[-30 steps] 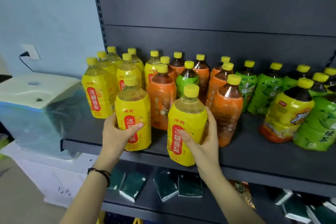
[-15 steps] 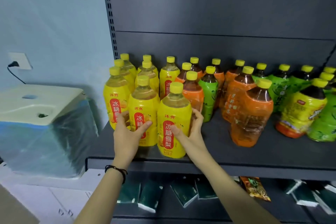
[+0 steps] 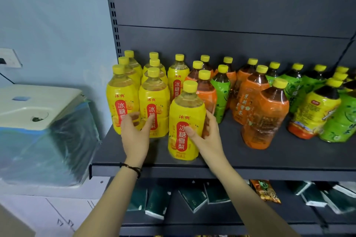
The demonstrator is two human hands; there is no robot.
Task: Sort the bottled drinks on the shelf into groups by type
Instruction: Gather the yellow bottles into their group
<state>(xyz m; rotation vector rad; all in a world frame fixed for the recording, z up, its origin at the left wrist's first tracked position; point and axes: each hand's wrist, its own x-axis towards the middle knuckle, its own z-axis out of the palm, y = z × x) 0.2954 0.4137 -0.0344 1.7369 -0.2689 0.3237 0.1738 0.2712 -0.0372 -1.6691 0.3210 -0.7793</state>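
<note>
Two bare forearms reach up from the bottom edge, with no sleeves showing on either as far as the frame reaches. The left hand point(image 3: 134, 136) carries a thin dark bracelet of cord or braided thread point(image 3: 132, 168) around the wrist; it looks like two or three strands lying close together, though the blur makes the weave hard to tell. The right hand point(image 3: 208, 138) and its wrist are bare, with no ring, watch or band. The fingers point(image 3: 133, 117) show short, unpainted nails.

plastic-wrapped white appliance point(image 3: 38, 121) left | wall socket point(image 3: 8, 57) | dark packets point(image 3: 192, 198), snack bag point(image 3: 265, 191) below
</note>
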